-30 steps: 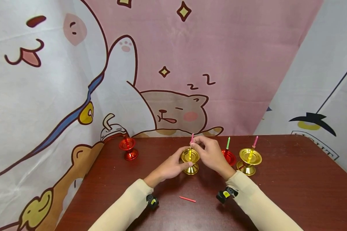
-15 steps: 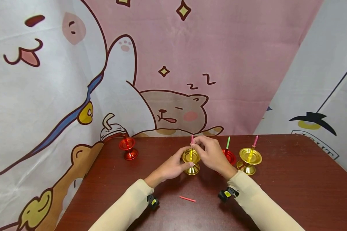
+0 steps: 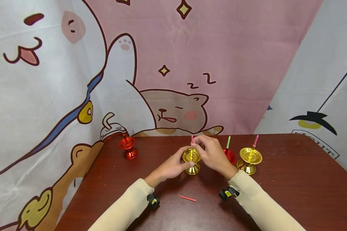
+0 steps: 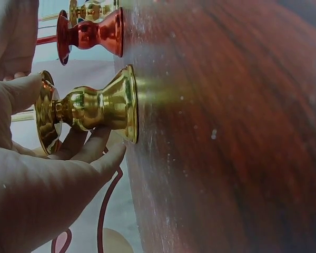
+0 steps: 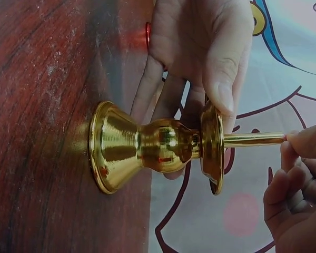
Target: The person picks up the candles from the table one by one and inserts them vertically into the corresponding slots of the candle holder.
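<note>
A gold candle holder (image 3: pixel 192 169) stands upright on the table between the two hands. My left hand (image 3: pixel 170 165) grips it by the dish, thumb over the near rim and the other fingers behind and below, as the left wrist view shows. From the right, my right hand (image 3: pixel 212 152) pinches a pink candle (image 3: pixel 192 138) at the top of the holder's thin gold tube (image 5: pixel 255 139). The candle points up, in line with the tube. Its lower end is hidden by the fingers.
A loose pinkish-red candle (image 3: pixel 187 198) lies in front of the hands. A red holder (image 3: pixel 130 153) without a candle stands at left. Behind the right hand is a red holder (image 3: pixel 230 157) with a green candle (image 3: pixel 228 142); farther right, a gold holder (image 3: pixel 246 168) bears a pink candle (image 3: pixel 255 140).
Over the last second the gold holder and both hands have shifted very slightly to the right. The grips on holder and candle look the same.
</note>
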`<action>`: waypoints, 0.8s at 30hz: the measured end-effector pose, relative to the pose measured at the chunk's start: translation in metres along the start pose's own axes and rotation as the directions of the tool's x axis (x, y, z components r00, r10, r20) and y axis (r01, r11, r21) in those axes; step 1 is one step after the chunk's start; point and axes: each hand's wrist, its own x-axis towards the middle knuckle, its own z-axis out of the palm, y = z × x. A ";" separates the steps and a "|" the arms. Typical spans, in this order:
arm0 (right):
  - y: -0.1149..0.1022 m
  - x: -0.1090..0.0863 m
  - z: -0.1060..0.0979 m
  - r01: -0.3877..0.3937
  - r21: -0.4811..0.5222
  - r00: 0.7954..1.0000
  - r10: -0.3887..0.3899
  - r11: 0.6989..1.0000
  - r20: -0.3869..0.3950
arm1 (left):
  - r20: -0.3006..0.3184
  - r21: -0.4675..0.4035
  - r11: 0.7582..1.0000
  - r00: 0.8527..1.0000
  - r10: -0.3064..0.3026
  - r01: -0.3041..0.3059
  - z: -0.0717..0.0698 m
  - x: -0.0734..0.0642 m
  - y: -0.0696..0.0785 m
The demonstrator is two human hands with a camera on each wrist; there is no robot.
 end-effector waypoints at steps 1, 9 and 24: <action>0.000 0.000 0.000 0.002 0.001 1.000 -0.002 1.000 -0.001 | -0.001 0.000 1.000 1.000 0.002 -0.002 0.000 0.000 0.000; 0.003 -0.002 0.003 -0.003 0.008 1.000 0.003 1.000 0.001 | -0.005 -0.005 1.000 1.000 -0.003 0.003 0.000 0.000 0.000; 0.004 -0.009 0.005 -0.087 0.062 0.996 0.088 0.994 -0.013 | 0.005 0.008 1.000 1.000 -0.025 0.025 -0.001 -0.001 0.000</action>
